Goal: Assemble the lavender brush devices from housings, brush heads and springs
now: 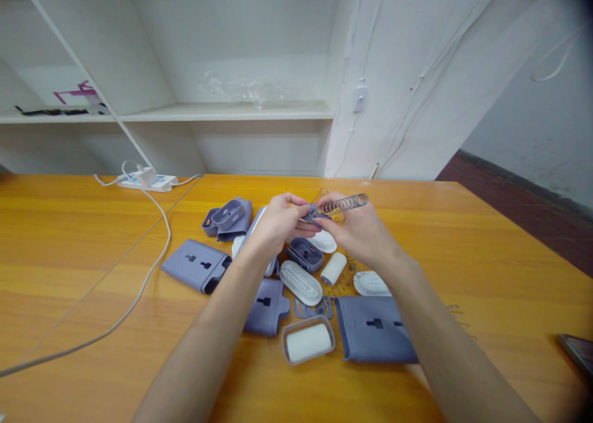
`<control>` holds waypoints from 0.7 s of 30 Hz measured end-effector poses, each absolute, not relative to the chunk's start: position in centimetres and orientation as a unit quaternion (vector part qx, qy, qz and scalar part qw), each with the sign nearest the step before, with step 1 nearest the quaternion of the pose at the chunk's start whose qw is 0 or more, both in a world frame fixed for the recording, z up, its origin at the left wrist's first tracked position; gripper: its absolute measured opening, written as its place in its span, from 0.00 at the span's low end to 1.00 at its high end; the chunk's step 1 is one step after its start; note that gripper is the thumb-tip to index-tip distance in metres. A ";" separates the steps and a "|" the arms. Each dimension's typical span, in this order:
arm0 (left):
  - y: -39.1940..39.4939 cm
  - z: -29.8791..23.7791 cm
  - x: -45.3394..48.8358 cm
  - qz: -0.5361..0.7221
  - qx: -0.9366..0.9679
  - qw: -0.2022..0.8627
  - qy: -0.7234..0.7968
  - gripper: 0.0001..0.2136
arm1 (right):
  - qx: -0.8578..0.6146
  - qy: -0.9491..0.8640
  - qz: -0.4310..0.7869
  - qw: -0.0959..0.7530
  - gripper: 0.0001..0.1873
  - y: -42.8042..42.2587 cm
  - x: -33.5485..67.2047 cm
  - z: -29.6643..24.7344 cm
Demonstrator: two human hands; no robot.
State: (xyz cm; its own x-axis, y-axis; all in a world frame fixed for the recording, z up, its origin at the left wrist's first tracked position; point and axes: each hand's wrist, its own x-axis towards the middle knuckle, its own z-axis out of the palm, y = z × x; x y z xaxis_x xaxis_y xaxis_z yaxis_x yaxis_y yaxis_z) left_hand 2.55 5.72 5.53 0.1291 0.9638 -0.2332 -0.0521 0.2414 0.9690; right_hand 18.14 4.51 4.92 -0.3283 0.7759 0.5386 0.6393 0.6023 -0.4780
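Both my hands are raised above a pile of parts on the orange wooden table (486, 256). My right hand (359, 228) pinches a coiled metal spring (345, 204) that sticks out to the right. My left hand (280, 222) pinches a small lavender plastic piece (311, 212) at the spring's left end. Below them lie lavender plastic housings (197, 264) (374, 329) (267, 305), an oval lavender cup (304, 254), white oval brush pads (300, 282) (369, 283) and a white cylinder (333, 267).
A clear tray with a white block (308, 340) sits near the front. A white power strip (146, 180) lies at the back left, its cable (155, 268) running across the table. White shelves (222, 111) stand behind. A dark phone (579, 352) lies at the right edge.
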 end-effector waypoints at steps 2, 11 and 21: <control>5.7 5.6 2.6 0.423 0.447 0.605 0.505 0.05 | -0.435 -0.809 0.094 0.384 0.07 4.5 18.2 4.9; 5.4 6.0 2.6 0.424 0.442 0.607 0.507 0.04 | -0.429 -0.816 0.107 0.373 0.07 4.5 18.0 4.8; 5.2 6.4 2.5 0.402 0.437 0.616 0.518 0.03 | -0.399 -0.830 0.111 0.373 0.10 4.5 18.2 4.6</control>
